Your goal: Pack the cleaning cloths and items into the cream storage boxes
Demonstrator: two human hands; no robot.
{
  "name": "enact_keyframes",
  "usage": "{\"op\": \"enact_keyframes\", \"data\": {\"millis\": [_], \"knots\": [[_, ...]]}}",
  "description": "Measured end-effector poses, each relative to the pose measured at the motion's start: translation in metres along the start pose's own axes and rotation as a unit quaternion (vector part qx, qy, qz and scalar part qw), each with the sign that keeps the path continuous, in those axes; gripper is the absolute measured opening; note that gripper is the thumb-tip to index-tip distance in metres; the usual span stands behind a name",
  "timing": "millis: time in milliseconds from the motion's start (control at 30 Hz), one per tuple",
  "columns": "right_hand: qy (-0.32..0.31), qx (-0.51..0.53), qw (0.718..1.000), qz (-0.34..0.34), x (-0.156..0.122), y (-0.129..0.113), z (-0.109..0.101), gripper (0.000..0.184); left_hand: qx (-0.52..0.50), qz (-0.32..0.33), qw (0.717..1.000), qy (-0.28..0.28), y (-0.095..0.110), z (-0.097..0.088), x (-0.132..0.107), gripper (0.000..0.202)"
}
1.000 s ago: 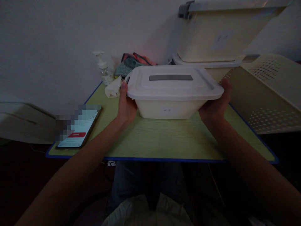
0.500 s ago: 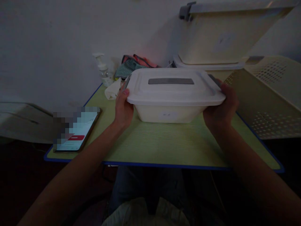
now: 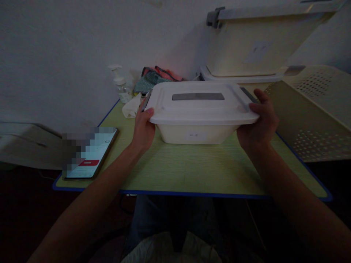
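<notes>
A white lidded plastic box (image 3: 199, 126) with a grey strip on its lid stands on the green table (image 3: 186, 171). My left hand (image 3: 143, 128) grips the box's left end, thumb on the lid's edge. At the right end, my right hand (image 3: 257, 124) holds the box with thumb and fingers curled over the lid's rim by a grey latch. Both forearms reach in from the bottom of the view.
A phone (image 3: 91, 154) with a lit screen lies at the table's left front. A pump bottle (image 3: 120, 84), a crumpled tissue (image 3: 132, 106) and a colourful cloth (image 3: 155, 77) sit at the back. Larger bins (image 3: 255, 47) and a perforated basket (image 3: 315, 109) crowd the right.
The box has settled slightly on the table. My right thumb and fingers have moved up over the lid's right rim; my left thumb now rests on the lid's edge.
</notes>
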State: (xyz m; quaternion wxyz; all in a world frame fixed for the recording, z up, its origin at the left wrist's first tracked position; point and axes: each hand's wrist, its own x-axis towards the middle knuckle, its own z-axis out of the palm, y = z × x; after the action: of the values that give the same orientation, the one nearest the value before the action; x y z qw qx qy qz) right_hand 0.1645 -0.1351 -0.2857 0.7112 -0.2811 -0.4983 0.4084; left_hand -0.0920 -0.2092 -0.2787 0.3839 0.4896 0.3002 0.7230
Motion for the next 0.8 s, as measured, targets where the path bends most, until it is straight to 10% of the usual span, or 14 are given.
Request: {"op": "enact_keyframes", "data": {"millis": [800], "knots": [[0.001, 0.010, 1.000, -0.026, 0.000, -0.015, 0.013, 0.030, 0.033, -0.008, 0.999, 0.000, 0.002, -0.009, 0.004, 0.049]]}}
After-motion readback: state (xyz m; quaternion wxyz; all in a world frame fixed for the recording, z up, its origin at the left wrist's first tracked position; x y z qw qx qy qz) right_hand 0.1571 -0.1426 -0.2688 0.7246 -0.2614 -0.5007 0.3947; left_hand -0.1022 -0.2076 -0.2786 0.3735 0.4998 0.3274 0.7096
